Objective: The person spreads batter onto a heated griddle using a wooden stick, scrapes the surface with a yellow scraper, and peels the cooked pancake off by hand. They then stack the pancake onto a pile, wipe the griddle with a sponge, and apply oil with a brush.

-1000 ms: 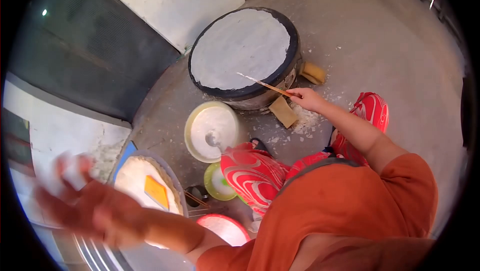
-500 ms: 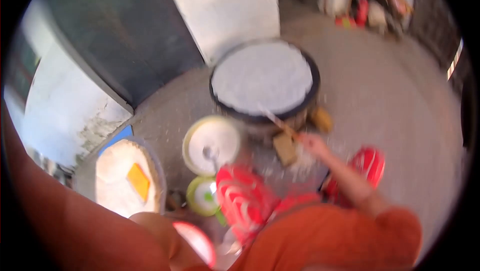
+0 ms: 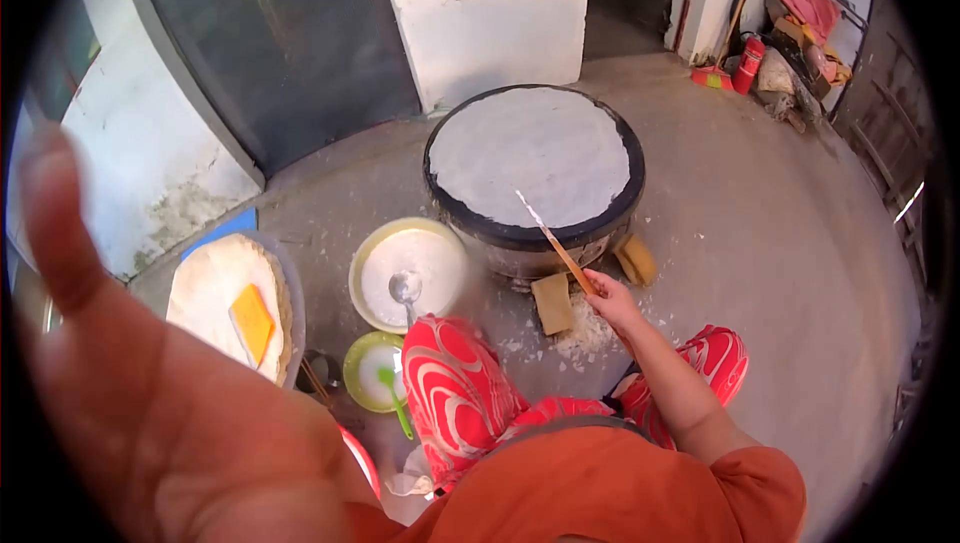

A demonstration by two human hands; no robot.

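My right hand (image 3: pixel 612 301) grips the handle end of a thin wooden spatula (image 3: pixel 568 261). Its whitish tip reaches over the near edge of a round black griddle (image 3: pixel 638 178), which carries a wide, pale sheet of batter (image 3: pixel 530 153). My left hand (image 3: pixel 190 413) looms large and blurred close to the camera, thumb stretched upward and palm showing. No object is visible in it, and its other fingers are out of sight. Beyond it lies a stack of pale flatbreads (image 3: pixel 215 288) with a yellow scraper (image 3: pixel 256 321) on top.
A bowl of white batter (image 3: pixel 385 273) with a metal ladle (image 3: pixel 405 288) stands left of the griddle. Nearer is a green bowl (image 3: pixel 355 388) with a green spoon (image 3: pixel 395 398). Sponge-like blocks (image 3: pixel 552 305) and crumbs lie beside the griddle. A fire extinguisher (image 3: pixel 748 65) stands far right.
My left hand has come into view at the left, where only the arm showed before. The view has shifted slightly and sharpened. My right hand still holds the spatula at the griddle's edge.
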